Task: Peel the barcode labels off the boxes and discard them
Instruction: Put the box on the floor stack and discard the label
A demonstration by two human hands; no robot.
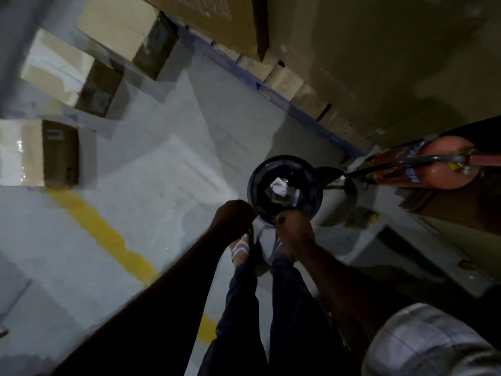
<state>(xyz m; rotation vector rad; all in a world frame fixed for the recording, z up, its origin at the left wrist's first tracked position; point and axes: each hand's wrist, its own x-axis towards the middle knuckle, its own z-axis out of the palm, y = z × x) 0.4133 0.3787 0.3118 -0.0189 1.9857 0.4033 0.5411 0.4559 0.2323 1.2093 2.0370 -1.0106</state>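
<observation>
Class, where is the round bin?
Head view, right of centre: the bin stands on the floor just beyond the left hand and right hand, left of the fire extinguisher.

This is a warehouse or stockroom. Cardboard boxes (54, 66) stand on a grey painted concrete floor (168, 158) marked with a yellow line (100, 234). More cartons (284, 77) are stacked along the far side, and a red fire extinguisher (433, 164) shows at the right.

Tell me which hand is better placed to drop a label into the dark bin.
Likely the right hand: its knuckles overlap the near rim of the bin, while the left hand sits just outside that rim. What they hold is too dark to tell.
</observation>
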